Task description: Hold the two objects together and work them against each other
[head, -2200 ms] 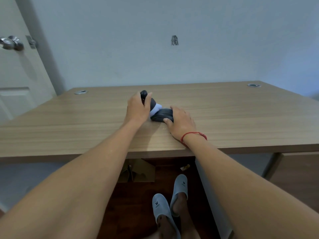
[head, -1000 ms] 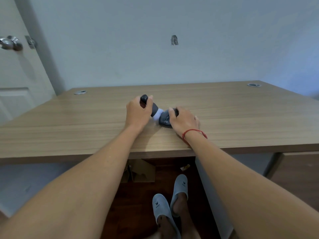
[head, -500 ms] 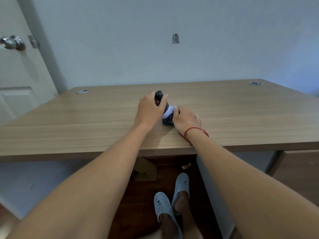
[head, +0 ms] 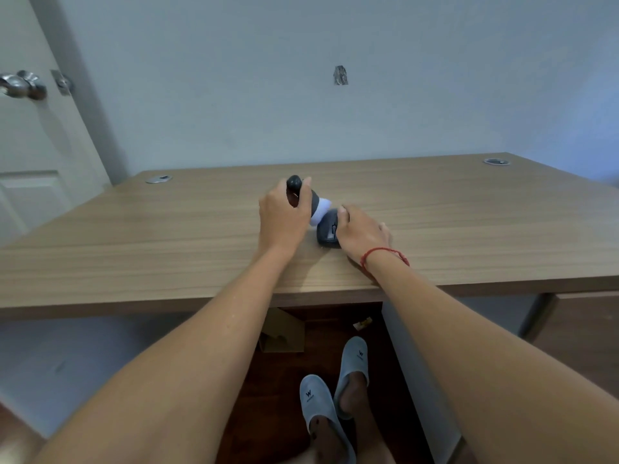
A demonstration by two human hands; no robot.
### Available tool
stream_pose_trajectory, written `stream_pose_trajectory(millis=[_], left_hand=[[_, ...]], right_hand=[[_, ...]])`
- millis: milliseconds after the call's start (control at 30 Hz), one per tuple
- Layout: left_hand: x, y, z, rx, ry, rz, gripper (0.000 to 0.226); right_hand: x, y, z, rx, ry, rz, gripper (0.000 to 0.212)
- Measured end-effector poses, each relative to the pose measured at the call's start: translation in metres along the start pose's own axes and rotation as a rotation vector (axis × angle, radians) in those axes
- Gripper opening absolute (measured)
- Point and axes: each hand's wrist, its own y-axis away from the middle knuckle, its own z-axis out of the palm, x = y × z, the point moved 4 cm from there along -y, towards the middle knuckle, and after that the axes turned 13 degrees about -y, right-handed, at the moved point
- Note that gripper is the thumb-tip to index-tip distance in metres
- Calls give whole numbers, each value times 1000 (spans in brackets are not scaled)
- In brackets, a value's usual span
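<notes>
A white panelled door with a round metal knob [head: 20, 85] stands at far left, beside a pale blue wall. On the wide wood-grain desk [head: 167, 236], a silver cable grommet [head: 158, 179] sits near the back-left corner. At centre, the person's left hand [head: 283, 216] curls around a dark grey handheld brush tool with a rounded black end and a white head [head: 310, 202], tilting that head down against a dark grey computer mouse [head: 327, 231]. The right hand [head: 360, 232], a red string bracelet [head: 382, 256] at its wrist, steadies the mouse on the desktop, thumb on top; its other fingers are hidden. The work appears to be mid-cleaning; the next move likely calls for firm bracing while the head sweeps across the shell.
</notes>
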Motion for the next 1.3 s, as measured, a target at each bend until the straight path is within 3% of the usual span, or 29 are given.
stream_pose_trajectory(millis=[233,367,467,600,733,933,1067,1233,1300], left_hand=[[-13,-8,11,-113,-129,2,33],[1,-20,4,5,95,-76,37],[9,-19,8,-69,-18,55,39],[0,-20,12,-171,-222,121,34],[5,-22,5,-161,-85,130,40],[-6,-14,7,-180,-236,79,35],[5,-8,-2,-73,-56,168,39],[-7,-9,3,-170,-299,106,36],[-7,-7,1,-130,-225,131,34]], right_hand=[[-2,5,-2,-14,-92,-77,37],[-6,12,-3,-47,-102,-82,72],[-5,12,-2,-88,-88,-81,54],[-2,10,-2,-78,-132,-56,51],[0,9,-6,-45,-107,-73,35],[-5,14,-7,-48,-100,-90,44],[-5,13,-6,-74,-95,-101,41],[-4,16,-6,-70,-140,-79,60],[-3,16,-6,-84,-156,-78,58]])
